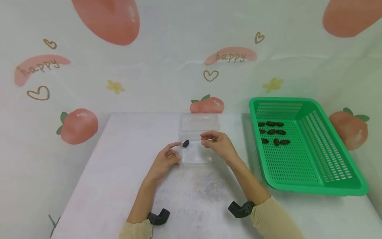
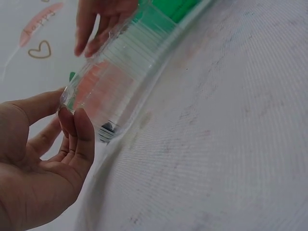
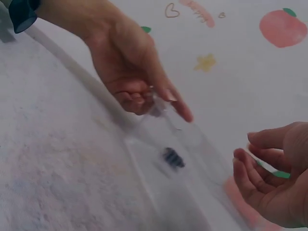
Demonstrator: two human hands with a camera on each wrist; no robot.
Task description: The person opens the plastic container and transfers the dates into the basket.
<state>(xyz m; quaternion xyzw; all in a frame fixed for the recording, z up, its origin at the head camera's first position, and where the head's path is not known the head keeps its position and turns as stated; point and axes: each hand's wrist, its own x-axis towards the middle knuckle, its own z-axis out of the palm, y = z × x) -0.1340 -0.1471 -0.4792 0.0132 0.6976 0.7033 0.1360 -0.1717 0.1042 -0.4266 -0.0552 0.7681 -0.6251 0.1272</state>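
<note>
A clear plastic clamshell box (image 1: pixel 198 154) lies on the table with its lid (image 1: pixel 199 122) folded back, away from the person. Inside, near the left wall, sits one dark oblong fruit that looks like a date (image 1: pixel 186 143). My left hand (image 1: pixel 164 162) pinches the box's left rim between thumb and fingers; the left wrist view shows this grip (image 2: pixel 53 154). Above the right part of the box hovers my right hand (image 1: pixel 219 145), its fingers loosely bent. In the right wrist view nothing shows between that hand's (image 3: pixel 279 171) fingertips.
To the right stands a green perforated basket (image 1: pixel 337 191) with several dark brown date-like fruits (image 1: pixel 276 132) in rows along its left side. A white cloth (image 1: pixel 167 66) printed with peaches and hearts hangs behind the white table (image 1: pixel 125 146).
</note>
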